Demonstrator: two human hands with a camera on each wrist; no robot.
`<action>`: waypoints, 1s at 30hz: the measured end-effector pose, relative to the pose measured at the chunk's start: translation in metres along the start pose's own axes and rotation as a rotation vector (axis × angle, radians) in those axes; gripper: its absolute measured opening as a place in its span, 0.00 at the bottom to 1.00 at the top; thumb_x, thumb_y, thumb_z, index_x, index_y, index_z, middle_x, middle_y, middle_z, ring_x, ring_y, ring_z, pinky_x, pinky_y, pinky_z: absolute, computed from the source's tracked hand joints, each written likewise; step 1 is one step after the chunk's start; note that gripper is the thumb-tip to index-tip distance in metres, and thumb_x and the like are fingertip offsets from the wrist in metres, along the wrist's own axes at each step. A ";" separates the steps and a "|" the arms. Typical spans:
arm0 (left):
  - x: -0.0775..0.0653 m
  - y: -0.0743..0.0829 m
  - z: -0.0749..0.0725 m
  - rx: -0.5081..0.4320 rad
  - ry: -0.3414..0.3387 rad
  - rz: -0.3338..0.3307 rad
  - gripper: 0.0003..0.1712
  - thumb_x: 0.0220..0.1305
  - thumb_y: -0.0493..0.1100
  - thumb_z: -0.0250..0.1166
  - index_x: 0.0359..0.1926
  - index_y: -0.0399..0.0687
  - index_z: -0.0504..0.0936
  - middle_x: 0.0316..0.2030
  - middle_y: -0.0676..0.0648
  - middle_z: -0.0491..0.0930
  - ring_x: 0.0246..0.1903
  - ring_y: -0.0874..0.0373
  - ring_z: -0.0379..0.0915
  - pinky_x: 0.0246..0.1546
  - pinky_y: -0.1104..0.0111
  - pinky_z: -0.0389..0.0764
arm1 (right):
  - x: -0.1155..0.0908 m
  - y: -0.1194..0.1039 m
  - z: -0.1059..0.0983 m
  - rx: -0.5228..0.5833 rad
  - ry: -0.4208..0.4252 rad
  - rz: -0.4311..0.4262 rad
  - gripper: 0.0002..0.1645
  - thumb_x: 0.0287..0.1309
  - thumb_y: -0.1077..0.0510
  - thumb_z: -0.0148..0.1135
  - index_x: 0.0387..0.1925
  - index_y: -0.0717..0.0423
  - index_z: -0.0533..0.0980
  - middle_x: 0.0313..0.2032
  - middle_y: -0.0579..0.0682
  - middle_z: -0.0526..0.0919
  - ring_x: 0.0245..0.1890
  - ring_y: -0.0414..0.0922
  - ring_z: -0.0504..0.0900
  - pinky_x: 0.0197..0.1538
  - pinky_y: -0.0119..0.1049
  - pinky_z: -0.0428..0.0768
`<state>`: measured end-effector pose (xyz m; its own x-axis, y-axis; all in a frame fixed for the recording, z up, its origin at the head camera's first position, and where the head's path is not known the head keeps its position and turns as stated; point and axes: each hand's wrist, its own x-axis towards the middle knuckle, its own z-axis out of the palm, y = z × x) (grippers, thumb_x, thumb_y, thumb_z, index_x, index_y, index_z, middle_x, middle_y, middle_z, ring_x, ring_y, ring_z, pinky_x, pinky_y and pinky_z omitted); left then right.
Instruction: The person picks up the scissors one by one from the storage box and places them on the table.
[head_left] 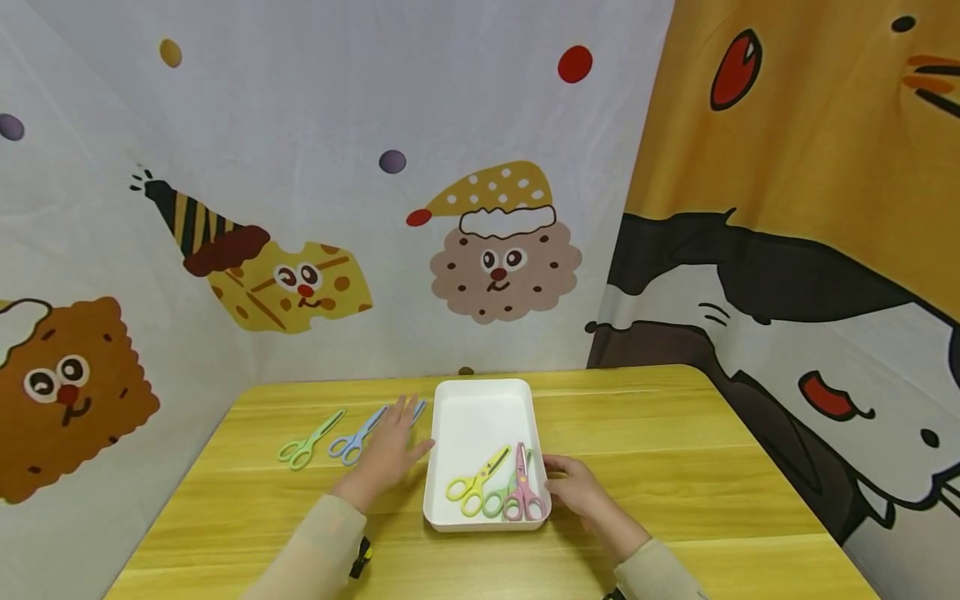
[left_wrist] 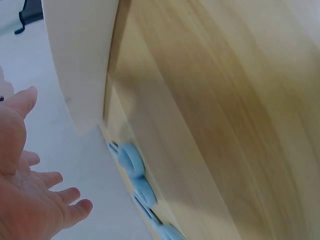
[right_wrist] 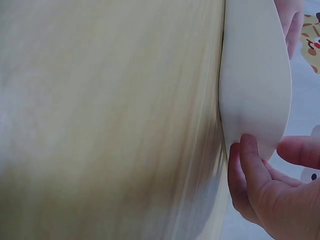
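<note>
A white tray (head_left: 480, 417) stands on the table with yellow scissors (head_left: 472, 485), pink scissors (head_left: 521, 492) and green scissors (head_left: 493, 501) at its near end; the pink pair partly covers the green one. My right hand (head_left: 581, 487) holds the tray's right side, fingertips against the outer wall and thumb at the rim in the right wrist view. Left of the tray, my left hand (head_left: 388, 454) is spread with loose fingers over blue scissors (head_left: 418, 410), hiding most of them. More blue scissors (head_left: 352, 446) lie just left of that hand.
Another pair of green scissors (head_left: 302, 451) lies at the left on the wooden table (head_left: 660, 450). A printed cloth (head_left: 315, 108) with cartoon figures hangs behind the table's far edge and along the right side.
</note>
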<state>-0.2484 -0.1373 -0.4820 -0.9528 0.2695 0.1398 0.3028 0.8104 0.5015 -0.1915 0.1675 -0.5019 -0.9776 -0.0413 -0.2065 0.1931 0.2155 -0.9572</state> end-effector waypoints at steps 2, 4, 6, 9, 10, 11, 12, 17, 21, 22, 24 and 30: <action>0.001 0.004 0.004 0.014 0.014 0.027 0.45 0.63 0.52 0.62 0.72 0.37 0.51 0.71 0.32 0.46 0.69 0.32 0.43 0.65 0.39 0.52 | 0.000 0.000 0.000 -0.001 0.005 0.001 0.28 0.53 0.75 0.50 0.59 0.78 0.64 0.55 0.72 0.71 0.46 0.56 0.78 0.45 0.46 0.82; 0.001 0.008 0.009 0.032 0.020 0.042 0.45 0.62 0.52 0.62 0.71 0.36 0.52 0.71 0.33 0.48 0.69 0.33 0.44 0.65 0.40 0.52 | 0.000 0.000 0.000 -0.005 0.009 -0.001 0.28 0.53 0.75 0.50 0.59 0.78 0.64 0.54 0.72 0.71 0.45 0.55 0.79 0.45 0.46 0.82; 0.002 0.010 0.013 0.060 0.020 0.055 0.45 0.62 0.53 0.62 0.71 0.35 0.53 0.71 0.33 0.49 0.69 0.34 0.45 0.66 0.41 0.53 | -0.001 0.000 0.000 -0.003 0.006 -0.003 0.29 0.53 0.75 0.50 0.59 0.78 0.64 0.54 0.72 0.71 0.45 0.55 0.79 0.45 0.46 0.82; 0.002 0.015 0.018 0.070 0.021 0.080 0.46 0.61 0.53 0.63 0.71 0.35 0.54 0.71 0.33 0.50 0.69 0.33 0.47 0.66 0.42 0.53 | -0.001 0.000 0.000 -0.003 0.005 -0.005 0.29 0.53 0.75 0.50 0.59 0.78 0.64 0.54 0.72 0.71 0.44 0.55 0.79 0.45 0.46 0.82; 0.002 0.016 0.020 0.072 0.019 0.091 0.46 0.61 0.53 0.63 0.70 0.35 0.54 0.70 0.32 0.51 0.68 0.33 0.47 0.66 0.42 0.53 | -0.001 0.000 0.000 -0.002 0.004 -0.006 0.29 0.53 0.75 0.50 0.59 0.78 0.64 0.53 0.72 0.72 0.44 0.55 0.79 0.45 0.46 0.82; 0.001 0.018 0.021 0.077 0.013 0.099 0.46 0.61 0.53 0.63 0.71 0.35 0.54 0.70 0.32 0.51 0.68 0.33 0.47 0.66 0.43 0.54 | -0.001 0.000 0.000 -0.001 0.003 -0.007 0.29 0.52 0.75 0.50 0.59 0.78 0.64 0.53 0.72 0.72 0.44 0.55 0.79 0.45 0.46 0.82; 0.001 0.019 0.023 0.081 0.009 0.109 0.46 0.61 0.53 0.63 0.71 0.36 0.53 0.70 0.31 0.51 0.68 0.33 0.47 0.66 0.43 0.54 | -0.001 0.000 0.000 -0.001 0.002 -0.007 0.29 0.52 0.75 0.50 0.59 0.78 0.64 0.53 0.72 0.72 0.44 0.55 0.79 0.45 0.46 0.82; -0.001 0.026 0.029 0.123 -0.008 0.152 0.46 0.62 0.55 0.62 0.71 0.36 0.53 0.70 0.32 0.52 0.68 0.33 0.48 0.66 0.44 0.55 | -0.001 0.001 0.000 0.002 -0.004 -0.009 0.29 0.53 0.75 0.49 0.59 0.78 0.64 0.53 0.72 0.72 0.44 0.55 0.79 0.44 0.45 0.82; -0.001 0.031 0.034 0.149 -0.016 0.171 0.46 0.61 0.55 0.62 0.71 0.37 0.55 0.70 0.34 0.54 0.68 0.34 0.49 0.64 0.41 0.56 | 0.000 0.001 0.000 0.001 -0.002 -0.012 0.29 0.52 0.75 0.49 0.58 0.78 0.64 0.52 0.71 0.73 0.43 0.54 0.79 0.43 0.45 0.82; -0.001 0.032 0.035 0.158 -0.020 0.177 0.45 0.61 0.56 0.62 0.71 0.37 0.55 0.70 0.35 0.55 0.68 0.34 0.49 0.64 0.41 0.56 | 0.000 0.002 0.000 -0.001 0.000 -0.012 0.28 0.52 0.75 0.49 0.58 0.78 0.64 0.52 0.71 0.73 0.43 0.54 0.79 0.43 0.45 0.82; -0.002 0.036 0.038 0.184 -0.036 0.191 0.45 0.61 0.57 0.62 0.70 0.38 0.56 0.69 0.36 0.56 0.68 0.34 0.50 0.63 0.41 0.57 | 0.000 0.002 0.000 -0.003 0.002 -0.012 0.28 0.52 0.75 0.49 0.58 0.78 0.65 0.52 0.71 0.73 0.43 0.53 0.79 0.43 0.45 0.82; -0.008 0.046 0.041 0.201 -0.139 0.204 0.44 0.60 0.59 0.62 0.70 0.42 0.59 0.69 0.37 0.59 0.68 0.35 0.51 0.64 0.42 0.57 | 0.000 0.002 -0.002 0.001 -0.007 -0.012 0.28 0.53 0.74 0.49 0.59 0.78 0.64 0.54 0.72 0.72 0.43 0.54 0.79 0.43 0.45 0.82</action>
<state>-0.2258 -0.0807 -0.4954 -0.8641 0.4942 0.0956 0.4988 0.8151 0.2947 -0.1914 0.1693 -0.5033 -0.9791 -0.0509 -0.1967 0.1817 0.2141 -0.9598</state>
